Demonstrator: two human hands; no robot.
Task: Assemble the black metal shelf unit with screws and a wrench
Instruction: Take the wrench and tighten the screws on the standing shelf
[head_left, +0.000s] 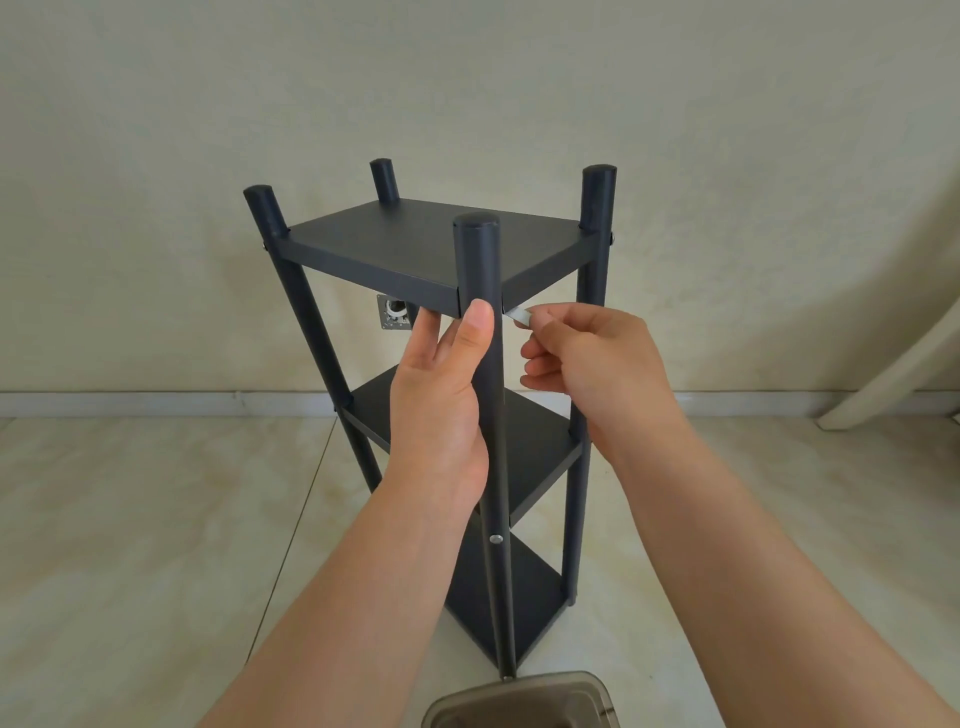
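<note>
The black metal shelf unit (415, 244) stands upright on the floor with three shelves and four round posts. My left hand (441, 395) grips the near post (483, 270) just under the top shelf, thumb on the post's front and fingers behind it. My right hand (587, 358) pinches a small silver wrench (519, 315) whose tip meets the near post at the top shelf's corner. A silver screw head (497, 539) shows lower on the same post. Other screws sit at the top shelf's far corners.
A brown plastic container (519, 699) sits on the tiled floor at the bottom edge, right in front of the shelf's near foot. A metal wall plate (393, 312) is behind the shelf. A pale slanted beam (893, 364) leans at the right.
</note>
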